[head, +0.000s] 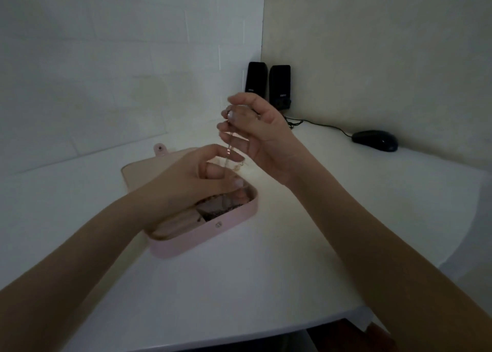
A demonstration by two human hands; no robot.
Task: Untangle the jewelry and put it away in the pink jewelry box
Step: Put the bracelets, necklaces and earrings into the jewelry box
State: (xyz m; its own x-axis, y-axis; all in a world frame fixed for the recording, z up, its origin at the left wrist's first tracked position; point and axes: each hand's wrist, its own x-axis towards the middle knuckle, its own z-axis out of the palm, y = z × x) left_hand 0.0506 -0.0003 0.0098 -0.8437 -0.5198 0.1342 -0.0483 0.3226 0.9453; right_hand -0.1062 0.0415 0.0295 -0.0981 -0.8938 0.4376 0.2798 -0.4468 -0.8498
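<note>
1. Head view looks down on a white table [266, 258] set in a corner, in dim light.
2. Right hand [262, 136] is raised above the table, its fingertips pinching the top of a thin chain [228, 149] that hangs straight down.
3. Left hand [197, 176] hovers over the pink jewelry box [202, 234], fingers curled; thumb and forefinger seem to pinch the chain's lower part, though blur makes this unsure.
4. That box lies open, its lid [143, 173] flat behind it, with tangled jewelry [218, 208] inside.
5. Two black speakers [269, 85] and a black mouse [375, 140] sit well behind.
</note>
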